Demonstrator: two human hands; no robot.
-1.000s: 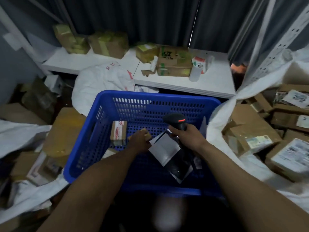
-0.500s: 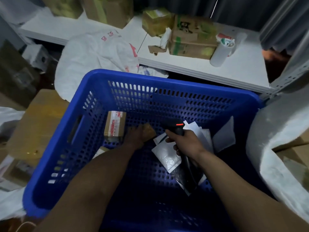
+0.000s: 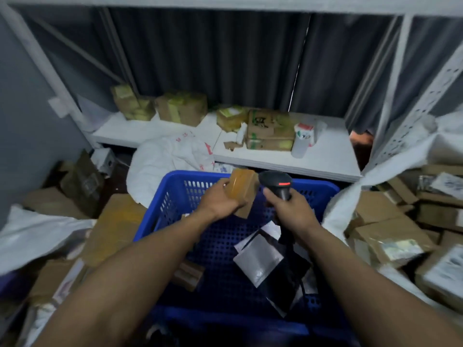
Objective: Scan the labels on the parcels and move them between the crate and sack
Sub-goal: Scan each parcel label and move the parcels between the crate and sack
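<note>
Parcel (image 3: 241, 190) held in our left grip (image 3: 220, 202), barcode scanner (image 3: 275, 182) in our right grip (image 3: 290, 209); label unseen, so a scan may miss.

Two bare forearms, uncovered from the wrists down to the lower edge of the view, left forearm (image 3: 130, 271) and right forearm (image 3: 363, 271) wide near the camera and tapering to the wrists, bare left hand (image 3: 220, 201), bare right hand (image 3: 290, 209), backs of both hands showing, edges slightly blurred
</note>
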